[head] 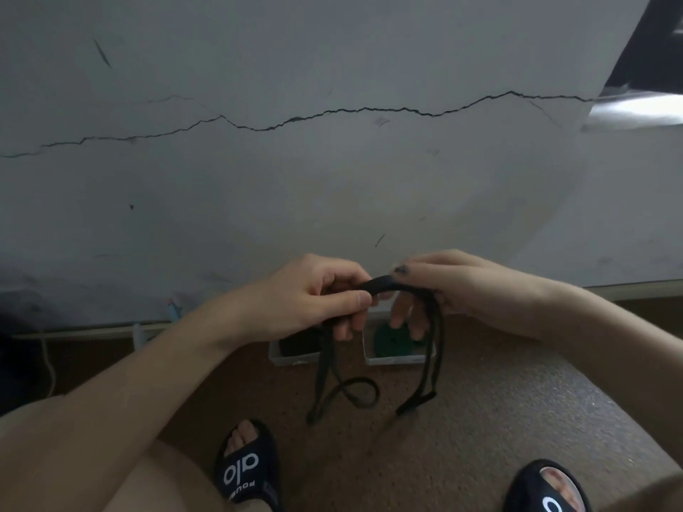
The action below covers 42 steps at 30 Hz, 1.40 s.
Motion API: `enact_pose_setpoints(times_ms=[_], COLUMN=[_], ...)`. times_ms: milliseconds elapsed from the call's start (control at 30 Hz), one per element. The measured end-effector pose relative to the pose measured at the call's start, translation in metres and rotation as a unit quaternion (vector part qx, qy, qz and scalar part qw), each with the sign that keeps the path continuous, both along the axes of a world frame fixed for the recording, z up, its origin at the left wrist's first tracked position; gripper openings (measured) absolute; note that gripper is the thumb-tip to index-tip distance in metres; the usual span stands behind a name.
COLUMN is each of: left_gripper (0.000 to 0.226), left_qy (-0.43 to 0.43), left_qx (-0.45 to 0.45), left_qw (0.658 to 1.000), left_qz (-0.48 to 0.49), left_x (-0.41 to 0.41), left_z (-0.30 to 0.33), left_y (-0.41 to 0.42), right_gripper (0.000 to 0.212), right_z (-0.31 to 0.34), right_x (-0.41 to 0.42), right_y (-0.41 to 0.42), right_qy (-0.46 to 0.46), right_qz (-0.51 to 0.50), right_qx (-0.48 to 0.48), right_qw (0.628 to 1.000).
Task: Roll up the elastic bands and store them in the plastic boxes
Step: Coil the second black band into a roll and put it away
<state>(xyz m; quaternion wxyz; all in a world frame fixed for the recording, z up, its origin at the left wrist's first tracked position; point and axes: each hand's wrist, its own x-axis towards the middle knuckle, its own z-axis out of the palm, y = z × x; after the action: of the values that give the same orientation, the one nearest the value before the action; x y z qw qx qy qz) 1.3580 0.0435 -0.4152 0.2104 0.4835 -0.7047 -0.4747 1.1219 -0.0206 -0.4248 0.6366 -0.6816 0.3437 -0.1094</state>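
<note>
A long black elastic band (436, 341) is stretched between both hands at chest height. My left hand (318, 293) pinches one part of it and my right hand (443, 282) grips it just to the right. Its loose ends hang down and loop on the brown floor. Below the hands two clear plastic boxes stand against the wall: the left box (292, 354) holds something dark, the right box (397, 354) holds a rolled green band (391, 339). Both boxes are partly hidden by my fingers.
A grey cracked wall (332, 160) rises right behind the boxes. My feet in black slides (247, 467) rest on the brown carpet (480, 419) at the bottom. A white cable (50, 367) hangs at the left.
</note>
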Motion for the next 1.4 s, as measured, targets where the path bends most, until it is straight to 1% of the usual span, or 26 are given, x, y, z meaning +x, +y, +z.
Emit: enact_pose_setpoints(times_ms=[100, 133, 167, 267, 333, 367, 433, 533, 633, 700, 767, 833, 900, 967, 1033, 1167, 1233, 1333, 1400], left_gripper=[0.009, 0.009, 0.010, 0.013, 0.019, 0.021, 0.022, 0.020, 0.023, 0.020, 0.016, 0.014, 0.013, 0.010, 0.007, 0.007, 0.011, 0.011, 0.012], left_qy=[-0.021, -0.027, -0.032, -0.032, -0.043, -0.053, -0.069, -0.072, -0.046, -0.036, -0.044, -0.056, -0.062, -0.071, -0.075, -0.056, -0.039, -0.019, -0.015], left_qx=[0.002, 0.007, 0.012, 0.013, 0.010, 0.009, -0.002, -0.033, -0.005, 0.007, -0.003, -0.015, -0.018, -0.010, -0.001, -0.002, 0.006, 0.002, -0.008], left_qw=[1.000, 1.000, 0.999, 0.999, 0.999, 0.999, 0.998, 0.997, 0.999, 0.999, 0.999, 0.998, 0.998, 0.997, 0.997, 0.998, 0.999, 1.000, 1.000], left_qz=[0.001, 0.008, 0.014, 0.013, 0.004, 0.002, 0.007, 0.012, 0.013, 0.009, -0.003, -0.013, -0.019, -0.018, -0.011, -0.021, -0.025, -0.003, 0.003], left_x=[-0.006, -0.006, -0.005, 0.001, 0.004, 0.005, 0.007, 0.005, 0.000, -0.003, -0.006, -0.008, -0.008, -0.008, -0.005, 0.001, 0.002, 0.002, 0.001], left_z=[-0.006, -0.008, -0.010, -0.009, -0.006, -0.005, -0.006, -0.005, -0.004, -0.002, 0.000, 0.000, -0.002, -0.005, -0.008, -0.008, -0.009, -0.009, -0.008], left_y=[-0.002, -0.002, -0.001, -0.001, -0.001, -0.001, -0.002, -0.002, 0.001, 0.003, 0.002, 0.002, 0.002, 0.001, 0.000, -0.002, -0.002, -0.003, -0.002], right_gripper=[0.041, 0.041, 0.042, 0.041, 0.040, 0.039, 0.038, 0.037, 0.031, 0.026, 0.027, 0.035, 0.038, 0.041, 0.039, 0.038, 0.038, 0.037, 0.035], right_z=[-0.008, -0.009, -0.010, -0.003, 0.002, 0.004, 0.008, 0.008, 0.006, 0.004, 0.001, -0.003, -0.007, -0.009, -0.007, 0.001, 0.006, 0.009, 0.009], right_x=[0.016, 0.017, 0.017, 0.009, 0.002, -0.001, -0.004, -0.008, -0.008, -0.004, 0.002, 0.009, 0.014, 0.014, 0.013, 0.005, 0.001, -0.004, -0.007], right_y=[0.010, 0.011, 0.010, 0.004, -0.002, -0.004, -0.009, -0.013, -0.012, -0.007, 0.000, 0.005, 0.006, 0.005, 0.003, -0.005, -0.009, -0.012, -0.013], right_qy=[0.072, 0.085, 0.085, 0.041, 0.010, 0.008, 0.017, 0.044, 0.076, 0.069, 0.041, 0.035, 0.065, 0.079, 0.056, -0.006, -0.006, 0.015, 0.030], right_qz=[-0.001, -0.011, -0.022, -0.053, -0.079, -0.089, -0.096, -0.079, -0.049, -0.035, -0.023, -0.016, -0.020, -0.027, -0.038, -0.102, -0.107, -0.093, -0.073], right_qx=[-0.139, -0.161, -0.161, -0.100, -0.056, -0.049, -0.050, -0.050, -0.020, -0.009, -0.007, -0.039, -0.102, -0.123, -0.101, -0.018, -0.016, -0.018, 0.009], right_qw=[0.988, 0.983, 0.983, 0.993, 0.995, 0.995, 0.994, 0.995, 0.996, 0.997, 0.999, 0.999, 0.992, 0.989, 0.993, 0.995, 0.994, 0.995, 0.997])
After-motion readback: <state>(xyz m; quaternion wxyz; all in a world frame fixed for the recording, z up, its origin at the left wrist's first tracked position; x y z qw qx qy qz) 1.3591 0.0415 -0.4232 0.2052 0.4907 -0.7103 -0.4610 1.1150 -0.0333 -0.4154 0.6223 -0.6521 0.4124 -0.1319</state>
